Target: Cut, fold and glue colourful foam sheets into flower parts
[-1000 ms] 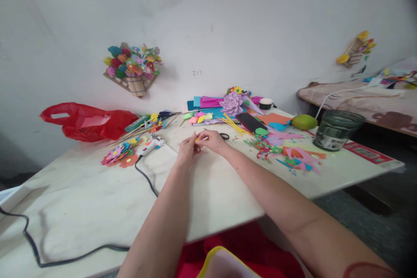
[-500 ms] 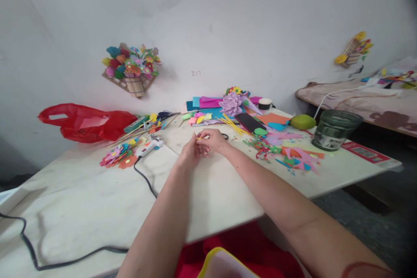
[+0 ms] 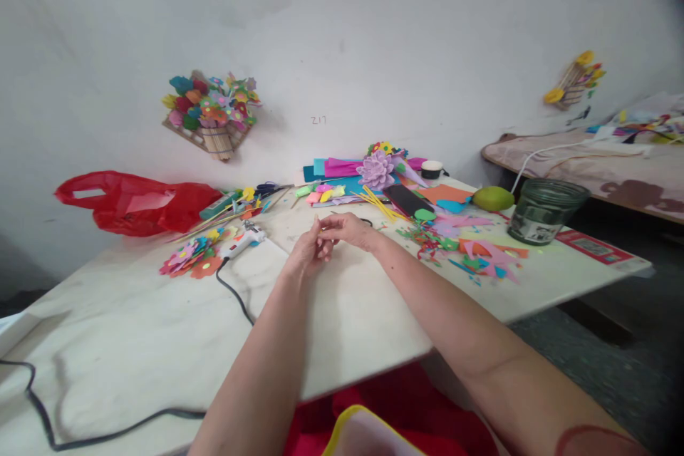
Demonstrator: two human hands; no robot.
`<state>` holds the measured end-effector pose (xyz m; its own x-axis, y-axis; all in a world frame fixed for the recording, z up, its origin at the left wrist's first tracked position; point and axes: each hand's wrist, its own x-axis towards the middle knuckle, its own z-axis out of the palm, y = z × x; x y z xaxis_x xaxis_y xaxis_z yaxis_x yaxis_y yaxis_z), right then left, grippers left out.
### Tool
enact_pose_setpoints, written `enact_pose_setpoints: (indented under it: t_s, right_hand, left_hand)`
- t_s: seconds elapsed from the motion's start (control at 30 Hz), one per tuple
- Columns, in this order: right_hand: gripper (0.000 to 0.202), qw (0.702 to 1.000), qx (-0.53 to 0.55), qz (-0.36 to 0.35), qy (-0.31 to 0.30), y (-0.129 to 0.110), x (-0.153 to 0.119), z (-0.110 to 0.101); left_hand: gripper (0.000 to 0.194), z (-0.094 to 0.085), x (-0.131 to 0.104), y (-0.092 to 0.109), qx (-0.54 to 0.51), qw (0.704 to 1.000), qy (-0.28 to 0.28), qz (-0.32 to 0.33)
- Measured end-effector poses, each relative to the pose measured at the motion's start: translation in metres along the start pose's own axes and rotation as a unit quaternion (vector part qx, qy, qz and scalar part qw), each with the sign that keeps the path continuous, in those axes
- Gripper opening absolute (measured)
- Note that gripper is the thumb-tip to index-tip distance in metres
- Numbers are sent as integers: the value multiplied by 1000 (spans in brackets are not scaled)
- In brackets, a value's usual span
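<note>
Above the middle of the table, my left hand [image 3: 310,249] and my right hand [image 3: 346,231] meet at the fingertips. Both are closed in a pinch, and whatever lies between the fingers is too small and hidden to name. To their left rests a white glue gun [image 3: 243,244] with a black cable. Farther left is a pile of coloured foam flowers [image 3: 193,256]. Behind my hands sit several small packs of bright clay-like material [image 3: 320,192], and yellow sticks [image 3: 380,203] lie to the right.
A red plastic bag [image 3: 139,203] stands at the back left. On the right are a black phone [image 3: 405,201], paper scraps [image 3: 481,260], a green mango-like fruit [image 3: 492,198] and a dark glass jar [image 3: 545,214]. A purple flower [image 3: 378,169] sits by the wall.
The yellow bit seen between my fingertips is now hidden. My fingers have shifted slightly, still together. The whole view has moved a little.
</note>
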<state>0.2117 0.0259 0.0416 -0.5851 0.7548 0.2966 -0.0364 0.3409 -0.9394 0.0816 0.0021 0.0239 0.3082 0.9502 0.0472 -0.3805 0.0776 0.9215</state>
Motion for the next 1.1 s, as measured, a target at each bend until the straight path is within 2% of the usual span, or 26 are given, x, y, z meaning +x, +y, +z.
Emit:
enact_pose_setpoints:
  t_s: [0.1,0.23,0.3,0.37,0.4,0.43,0.5,0.53,0.6,0.67,0.7,0.77,0.87,0.93,1.0,1.1]
  right_hand:
    - [29,1000,24,-3,-19,1,-1,1]
    - [26,1000,8,-17,-1,2,2,1]
    - [22,998,-45,-18,43,-1,3,-2]
    - [18,981,-152,-5,119,-5,3,-11]
    - [17,961,-223,16,162,-7,2,-17]
    - [17,928,-309,46,203,-10,0,-24]
    - [20,824,-481,111,280,-14,-6,-41]
    - [22,777,-541,154,282,-16,-9,-49]
    - [23,717,-613,233,238,-17,-15,-62]
    - [26,699,-628,263,219,-15,-18,-69]
    - [27,702,-624,263,221,-14,-17,-69]
    - [23,730,-597,235,235,-11,-14,-65]
    - [15,812,-514,132,243,-5,-6,-49]
    - [11,891,-399,94,196,-2,-1,-38]
    - [11,953,-252,63,156,0,1,-27]
    - [14,988,-107,35,109,-1,2,-14]
  left_hand:
    - [59,1,0,-2,-9,1000,-9,-11]
    - [61,3,2,-4,-16,1000,15,-20]
    - [61,3,3,-3,-13,999,28,-17]
    - [52,1,4,-2,-4,999,51,0]
    - [43,0,5,-2,1,997,69,16]
    - [32,-2,5,-2,3,996,88,33]
    - [19,-5,6,-2,1,990,122,64]
    - [15,-7,6,-2,-3,988,133,75]
    - [5,-9,6,-2,-13,987,137,81]
    - [2,-11,6,-2,-20,989,123,74]
    - [3,-11,5,-1,-22,991,113,68]
    - [3,-10,4,-1,-26,994,91,59]
    - [9,-9,3,1,-31,996,76,47]
    - [13,-8,4,1,-26,996,83,37]
    - [16,-7,5,1,-18,995,92,31]
    - [16,-8,6,-2,-3,994,98,50]
